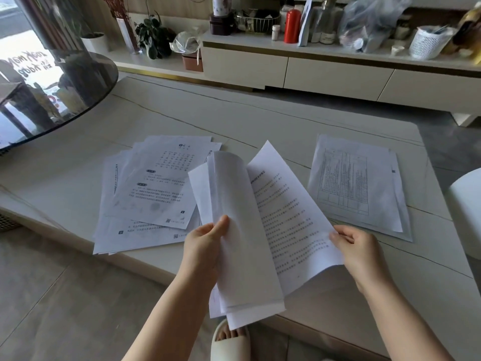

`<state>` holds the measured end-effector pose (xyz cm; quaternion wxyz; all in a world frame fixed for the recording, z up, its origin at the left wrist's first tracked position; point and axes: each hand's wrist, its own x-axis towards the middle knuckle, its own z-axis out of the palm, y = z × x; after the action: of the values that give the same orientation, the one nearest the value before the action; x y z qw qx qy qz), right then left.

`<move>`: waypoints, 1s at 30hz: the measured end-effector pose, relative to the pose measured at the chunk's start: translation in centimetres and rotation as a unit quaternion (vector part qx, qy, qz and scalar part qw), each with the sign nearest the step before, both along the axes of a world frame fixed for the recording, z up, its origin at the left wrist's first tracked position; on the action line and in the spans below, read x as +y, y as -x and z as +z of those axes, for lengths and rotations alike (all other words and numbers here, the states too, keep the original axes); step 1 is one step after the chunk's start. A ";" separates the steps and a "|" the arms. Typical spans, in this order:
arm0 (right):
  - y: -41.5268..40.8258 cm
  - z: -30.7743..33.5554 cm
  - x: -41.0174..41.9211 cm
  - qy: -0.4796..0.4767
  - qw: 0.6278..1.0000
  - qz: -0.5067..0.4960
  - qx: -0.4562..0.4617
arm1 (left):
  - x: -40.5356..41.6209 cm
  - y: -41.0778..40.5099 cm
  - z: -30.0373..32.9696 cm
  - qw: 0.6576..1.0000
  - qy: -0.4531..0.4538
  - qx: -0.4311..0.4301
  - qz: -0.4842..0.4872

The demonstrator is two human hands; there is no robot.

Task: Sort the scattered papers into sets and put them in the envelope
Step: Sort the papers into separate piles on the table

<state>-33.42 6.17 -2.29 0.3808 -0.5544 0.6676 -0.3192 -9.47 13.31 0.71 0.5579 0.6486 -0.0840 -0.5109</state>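
Right now I see my left hand (205, 246) gripping a thick sheaf of white printed paper sheets (234, 230), thumb on top of the curled-over pages, fingers underneath. My right hand (356, 252) pinches the lower right edge of a single white sheet of printed text (289, 214), peeled away from the sheaf and fanned out toward three o'clock. Both are held up above the near edge of the pale marble-look table (260, 118).

On the table at about ten o'clock from the held sheaf lies a loose, untidy spread of white printed pages (145, 194), overlapping at different angles, the lowest ones hanging just over the table's near edge. At two o'clock, well apart from that spread, sits a neater small stack of white sheets with a printed grid table (356, 183) on top.

I cannot make out an envelope anywhere.

At six o'clock, below the sheaf, a foot in a cream slipper (230, 342) stands on the grey tiled floor (65, 295). A red cylindrical flask (292, 26) stands on the long white cabinet (338, 74) at twelve o'clock.
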 end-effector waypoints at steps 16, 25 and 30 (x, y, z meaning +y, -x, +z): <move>5.5 1.6 -7.7 0.016 0.953 -0.274 -0.129 | -2.2 4.6 1.2 0.997 0.029 -0.066 -0.031; 5.9 0.2 -5.8 0.047 0.967 -0.126 0.216 | -3.2 6.9 -0.1 0.993 -0.035 0.101 -0.046; 0.6 2.4 1.3 0.002 0.995 0.100 -0.001 | -2.9 8.1 -0.3 0.985 -0.037 0.165 -0.032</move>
<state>-34.05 7.44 0.12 0.4106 -0.6185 0.6081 -0.2813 -17.59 10.37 0.45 0.5233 0.5723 0.0076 -0.6314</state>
